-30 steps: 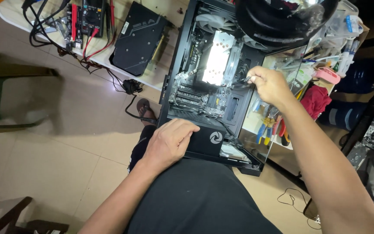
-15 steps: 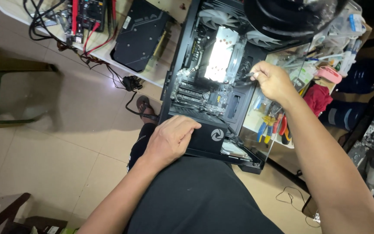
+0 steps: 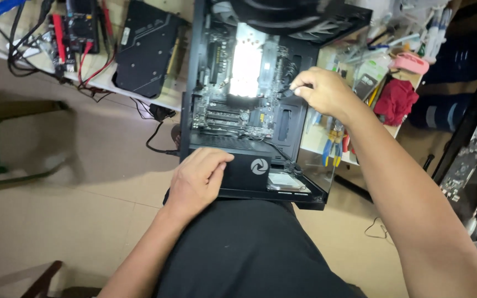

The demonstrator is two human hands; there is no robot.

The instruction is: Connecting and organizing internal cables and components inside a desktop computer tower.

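Two hands worked an open black computer case [image 3: 305, 110]: left hand [image 3: 197, 179] stayed flat on its shroud; right hand [image 3: 321, 91] had shifted inward, grip pinching a black cable [image 3: 289, 92].

black computer case [image 3: 249, 165] | open, lying flat | motherboard [image 3: 233, 105] exposed inside

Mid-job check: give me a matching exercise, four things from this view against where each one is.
Things:
1. left hand
2. right hand
3. graphics card
4. red cloth

Places:
A. on the table left of the computer case
B. flat on the case's near end
C. among the tools right of the case
D. pinching something small at the case's right side

Pairs: 1-B, 2-D, 3-A, 4-C
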